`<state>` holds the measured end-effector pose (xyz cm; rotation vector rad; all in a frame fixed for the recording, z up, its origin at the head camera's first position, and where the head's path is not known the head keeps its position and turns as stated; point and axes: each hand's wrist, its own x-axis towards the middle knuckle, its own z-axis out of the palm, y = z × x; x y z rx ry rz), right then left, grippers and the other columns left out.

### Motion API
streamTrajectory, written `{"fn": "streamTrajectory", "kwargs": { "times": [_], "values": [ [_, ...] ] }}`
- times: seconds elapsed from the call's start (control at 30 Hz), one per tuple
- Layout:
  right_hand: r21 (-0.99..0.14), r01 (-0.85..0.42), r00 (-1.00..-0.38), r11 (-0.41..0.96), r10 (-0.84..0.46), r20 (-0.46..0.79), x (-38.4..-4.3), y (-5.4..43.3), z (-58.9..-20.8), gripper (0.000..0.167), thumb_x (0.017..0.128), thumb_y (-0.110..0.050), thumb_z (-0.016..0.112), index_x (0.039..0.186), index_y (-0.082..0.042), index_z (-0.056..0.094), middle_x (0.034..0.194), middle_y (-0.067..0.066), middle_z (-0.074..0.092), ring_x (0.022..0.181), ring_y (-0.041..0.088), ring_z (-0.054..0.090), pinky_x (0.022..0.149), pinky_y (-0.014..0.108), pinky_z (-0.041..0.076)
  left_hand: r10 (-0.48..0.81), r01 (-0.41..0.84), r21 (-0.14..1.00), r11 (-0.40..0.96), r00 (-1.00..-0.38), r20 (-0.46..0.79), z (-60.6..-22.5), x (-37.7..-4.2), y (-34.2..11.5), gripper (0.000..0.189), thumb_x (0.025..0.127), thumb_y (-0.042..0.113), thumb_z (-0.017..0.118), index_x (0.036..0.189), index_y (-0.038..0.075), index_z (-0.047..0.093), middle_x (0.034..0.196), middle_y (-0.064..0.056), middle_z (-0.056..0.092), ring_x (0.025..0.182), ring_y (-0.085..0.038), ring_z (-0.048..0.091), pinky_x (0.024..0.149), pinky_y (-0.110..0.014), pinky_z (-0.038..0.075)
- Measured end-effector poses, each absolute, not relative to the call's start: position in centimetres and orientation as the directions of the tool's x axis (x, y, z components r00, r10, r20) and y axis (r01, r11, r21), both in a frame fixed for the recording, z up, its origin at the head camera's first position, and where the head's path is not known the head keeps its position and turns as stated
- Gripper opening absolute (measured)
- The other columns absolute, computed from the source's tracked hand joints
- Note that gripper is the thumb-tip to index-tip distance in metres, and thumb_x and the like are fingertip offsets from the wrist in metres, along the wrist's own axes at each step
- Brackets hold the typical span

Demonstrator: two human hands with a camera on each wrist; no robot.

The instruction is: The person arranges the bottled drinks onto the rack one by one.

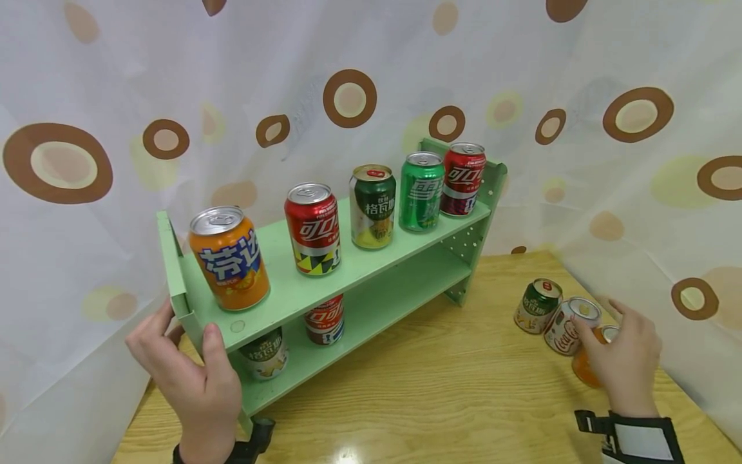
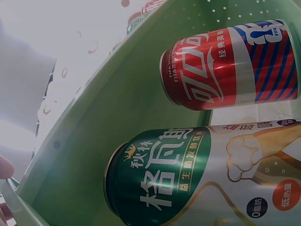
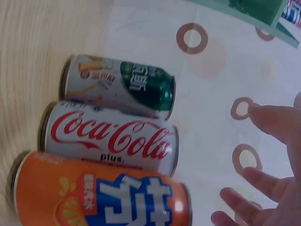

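My left hand grips the left end of a green two-tier shelf, thumb over the front edge and fingers around the side panel. Closest to it on the top tier is an orange soda can. Below, a green-and-white can and a red cola can stand on the lower tier. At the right, my right hand hovers over an orange can, its fingers spread and holding nothing in the right wrist view. Beside that can stand a white Coca-Cola can and another green-and-white can.
Farther along the top tier stand a red cola can, a green-and-gold can, a green can and another red can. A patterned curtain rises behind the wooden table.
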<state>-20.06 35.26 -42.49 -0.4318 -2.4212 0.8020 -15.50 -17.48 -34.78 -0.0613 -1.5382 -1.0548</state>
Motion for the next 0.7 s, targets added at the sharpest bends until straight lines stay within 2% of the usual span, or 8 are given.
{"fn": "streamTrajectory", "kwargs": {
  "times": [0.3, 0.4, 0.53, 0.7],
  "values": [
    [-0.605, 0.264, -0.838, 0.751, 0.489, 0.242, -19.9, 37.1, -43.4, 0.090, 0.096, -0.041, 0.067, 0.157, 0.011, 0.024, 0.151, 0.046, 0.024, 0.139, 0.064, 0.021, 0.113, 0.074, 0.017, -0.501, 0.575, 0.574, 0.583, -0.302, 0.811, -34.7, -15.4, -17.5, 0.055, 0.084, 0.003, 0.050, 0.137, -0.011, 0.048, 0.128, 0.012, 0.039, 0.124, -0.013, 0.038, 0.096, -0.020, 0.041],
    [-0.596, 0.305, -0.848, 0.743, 0.497, 0.186, -20.0, 37.5, -43.8, 0.097, 0.095, -0.048, 0.066, 0.158, 0.011, 0.020, 0.152, 0.048, 0.019, 0.137, 0.067, 0.020, 0.109, 0.076, 0.020, -0.504, 0.576, 0.575, 0.581, -0.300, 0.810, -34.8, -15.4, -17.5, 0.055, 0.084, 0.002, 0.050, 0.137, -0.011, 0.048, 0.128, 0.012, 0.040, 0.124, -0.013, 0.038, 0.096, -0.020, 0.041],
    [-0.603, 0.348, -0.848, 0.718, 0.515, 0.124, -20.1, 38.0, -44.1, 0.101, 0.095, -0.048, 0.066, 0.158, 0.011, 0.015, 0.152, 0.049, 0.016, 0.138, 0.067, 0.020, 0.107, 0.077, 0.023, -0.506, 0.576, 0.575, 0.581, -0.298, 0.809, -34.8, -15.4, -17.5, 0.055, 0.084, 0.002, 0.050, 0.137, -0.011, 0.048, 0.128, 0.012, 0.040, 0.125, -0.013, 0.038, 0.096, -0.020, 0.042],
    [-0.647, 0.377, -0.842, 0.663, 0.536, 0.059, -20.2, 38.2, -44.4, 0.106, 0.094, -0.043, 0.069, 0.158, 0.013, 0.006, 0.153, 0.051, 0.010, 0.139, 0.068, 0.018, 0.110, 0.078, 0.024, -0.502, 0.572, 0.576, 0.584, -0.303, 0.810, -34.8, -15.4, -17.6, 0.055, 0.084, 0.002, 0.050, 0.138, -0.011, 0.047, 0.128, 0.012, 0.039, 0.125, -0.013, 0.038, 0.096, -0.020, 0.041]
  ]
}}
